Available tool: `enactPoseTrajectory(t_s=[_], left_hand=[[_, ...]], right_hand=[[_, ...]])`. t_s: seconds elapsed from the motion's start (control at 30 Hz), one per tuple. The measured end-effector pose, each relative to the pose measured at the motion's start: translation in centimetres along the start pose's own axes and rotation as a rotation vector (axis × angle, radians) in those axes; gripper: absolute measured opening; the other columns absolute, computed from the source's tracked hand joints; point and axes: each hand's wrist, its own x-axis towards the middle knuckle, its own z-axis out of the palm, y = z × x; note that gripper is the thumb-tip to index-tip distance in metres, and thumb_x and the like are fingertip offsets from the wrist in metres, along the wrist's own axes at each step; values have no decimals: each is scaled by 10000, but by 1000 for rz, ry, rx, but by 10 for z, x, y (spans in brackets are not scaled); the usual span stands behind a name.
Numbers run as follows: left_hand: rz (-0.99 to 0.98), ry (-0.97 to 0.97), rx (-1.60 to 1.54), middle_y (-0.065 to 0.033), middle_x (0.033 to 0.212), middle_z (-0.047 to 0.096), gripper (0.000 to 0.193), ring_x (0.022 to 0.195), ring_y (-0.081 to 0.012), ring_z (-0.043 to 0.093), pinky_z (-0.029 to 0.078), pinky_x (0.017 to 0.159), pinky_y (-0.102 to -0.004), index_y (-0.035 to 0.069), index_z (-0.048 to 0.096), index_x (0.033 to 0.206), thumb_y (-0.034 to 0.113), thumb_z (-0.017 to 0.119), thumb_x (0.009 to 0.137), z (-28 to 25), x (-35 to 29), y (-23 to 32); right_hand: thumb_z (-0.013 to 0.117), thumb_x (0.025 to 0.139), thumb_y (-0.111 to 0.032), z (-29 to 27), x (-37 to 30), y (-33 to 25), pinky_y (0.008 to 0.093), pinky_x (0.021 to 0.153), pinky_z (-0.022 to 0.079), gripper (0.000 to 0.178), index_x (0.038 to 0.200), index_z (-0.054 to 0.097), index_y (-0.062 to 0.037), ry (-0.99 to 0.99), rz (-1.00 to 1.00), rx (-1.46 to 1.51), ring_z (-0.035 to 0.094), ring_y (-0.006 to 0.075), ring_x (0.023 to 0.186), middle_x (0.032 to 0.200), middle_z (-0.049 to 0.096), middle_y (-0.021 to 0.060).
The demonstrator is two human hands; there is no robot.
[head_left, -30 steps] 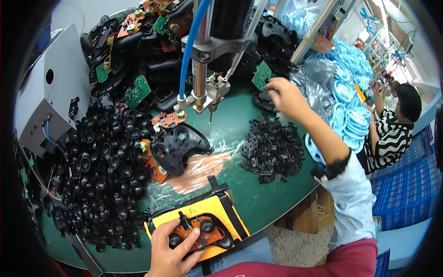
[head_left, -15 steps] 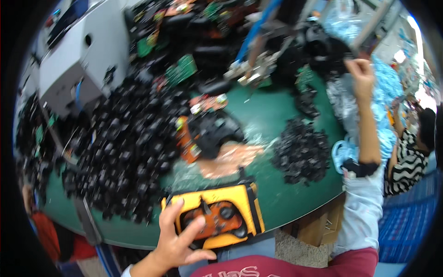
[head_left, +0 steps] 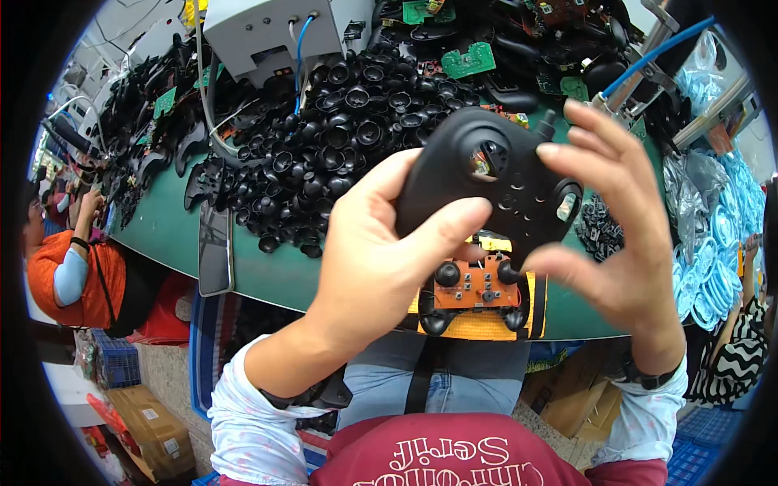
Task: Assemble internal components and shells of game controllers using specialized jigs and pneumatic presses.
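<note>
The left hand (head_left: pixel 369 243) grips a black controller shell (head_left: pixel 438 174), thumb across its face. The right hand (head_left: pixel 620 215) curves around the shell's other end, thumb and fingers spread; whether it grips too, I can't tell. Just below the shell, between both hands, sits an orange circuit board (head_left: pixel 466 296). Black caps (head_left: pixel 332 154) heap up beyond the left hand.

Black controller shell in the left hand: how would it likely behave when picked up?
The black controller shell is probably stiff: no bend shows under the left hand. Its see-through openings suggest a hollow piece, likely light for its size.
</note>
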Motion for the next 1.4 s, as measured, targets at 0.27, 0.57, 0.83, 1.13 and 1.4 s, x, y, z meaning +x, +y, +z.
enactPoseTrajectory(t_s=[0.27, 0.57, 0.83, 1.13, 1.4], left_hand=[[104, -15, 236, -167, 1300, 506, 736, 1134, -235, 577, 511, 913, -357, -28, 353, 1427, 158, 757, 841, -26, -30, -21], [136, -217, 895, -176, 1349, 478, 786, 1251, -339, 475, 386, 1052, -419, 4, 473, 1366, 193, 852, 704, -34, -37, -54], [-2, -261, 964, -158, 1282, 513, 696, 1180, -331, 506, 421, 1002, -407, 17, 542, 1306, 195, 845, 706, -32, -36, -52], [1, -258, 983, -171, 1263, 524, 709, 1167, -359, 500, 416, 997, -423, 20, 520, 1298, 153, 846, 682, -26, -38, -53], [487, -237, 1120, -182, 1184, 498, 836, 1070, -365, 493, 415, 946, -414, -16, 451, 1330, 65, 866, 608, -17, -57, -61]], right_hand=[[805, 625, -67, 21, -33, -11, 414, 906, 528, 631, 1226, 616, -29, -78, 96, 138, 615, 381, 1090, 1229, 577, 230], [777, 709, -165, 51, -66, -2, 437, 982, 483, 571, 1235, 587, -50, -375, 217, 259, 561, 391, 1185, 1326, 528, 207], [785, 727, -190, 53, -68, 6, 428, 1001, 464, 576, 1243, 581, -39, -426, 237, 313, 535, 396, 1212, 1346, 511, 218], [802, 747, -221, 54, -74, 11, 416, 976, 463, 510, 1217, 634, -113, -425, 429, 471, 549, 371, 1185, 1353, 511, 209], [813, 744, -119, 54, -82, -24, 371, 891, 493, 519, 1197, 583, -12, -146, 607, 742, 620, 293, 1013, 1112, 619, 164]])
